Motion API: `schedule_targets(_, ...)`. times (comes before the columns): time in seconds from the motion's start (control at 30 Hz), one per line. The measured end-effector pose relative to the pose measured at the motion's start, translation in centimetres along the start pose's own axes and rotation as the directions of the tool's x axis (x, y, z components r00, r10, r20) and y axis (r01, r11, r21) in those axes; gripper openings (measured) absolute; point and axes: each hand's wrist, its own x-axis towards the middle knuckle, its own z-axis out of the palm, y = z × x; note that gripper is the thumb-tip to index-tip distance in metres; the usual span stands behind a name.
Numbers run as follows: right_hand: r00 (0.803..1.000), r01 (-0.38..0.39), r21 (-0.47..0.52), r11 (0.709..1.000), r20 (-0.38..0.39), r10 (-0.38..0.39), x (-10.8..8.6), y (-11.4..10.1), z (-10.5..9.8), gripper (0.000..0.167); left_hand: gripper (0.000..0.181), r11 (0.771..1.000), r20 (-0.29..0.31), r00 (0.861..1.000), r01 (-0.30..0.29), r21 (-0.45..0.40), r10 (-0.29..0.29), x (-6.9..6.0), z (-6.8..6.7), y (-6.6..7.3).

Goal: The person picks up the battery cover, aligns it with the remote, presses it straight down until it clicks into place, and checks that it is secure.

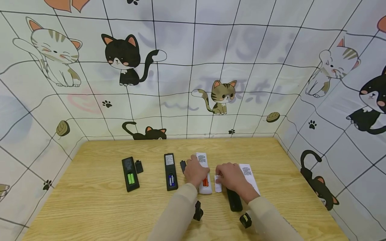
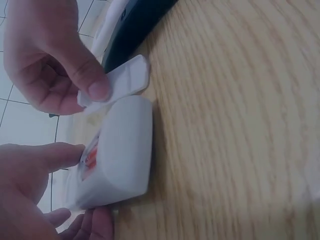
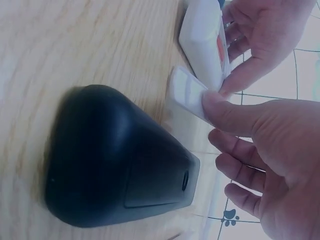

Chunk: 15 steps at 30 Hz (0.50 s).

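Observation:
A white remote control (image 1: 206, 190) lies face down with its battery bay uncovered and orange-red batteries (image 2: 90, 158) inside. My left hand (image 1: 195, 171) grips it by its sides, thumb on one edge and fingers on the other. Just right of it, my right hand (image 1: 233, 176) pinches a white battery cover (image 3: 187, 92) between thumb and fingers. In the left wrist view the cover is tilted beside the remote and apart from the bay. Under my right forearm lies a black remote control (image 1: 234, 201), its cover on in the right wrist view.
On the left lie a black remote (image 1: 130, 174) with green batteries and another black remote (image 1: 171, 172) with blue ones. Loose black covers (image 1: 138, 166) lie beside them, one partly behind my left hand. Another white remote (image 1: 249, 174) is at the right. Cat-patterned cloth walls enclose the wooden table (image 1: 99, 207).

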Motion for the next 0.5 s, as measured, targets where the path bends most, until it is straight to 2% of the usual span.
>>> schedule_targets(0.33,0.999,0.022,0.078,0.997,-0.035,-0.020,-0.5,0.0,-0.7,0.021,0.066,0.992,0.025,0.999,0.035,-0.125,-0.032,0.0,-0.4,-0.7)
schedule_targets(0.5,1.000,0.012,0.117,0.993,-0.024,-0.009,-0.8,0.0,-1.3,0.017,0.064,0.978,0.084,0.996,0.030,-0.206,-0.013,0.1,-0.8,-1.2)
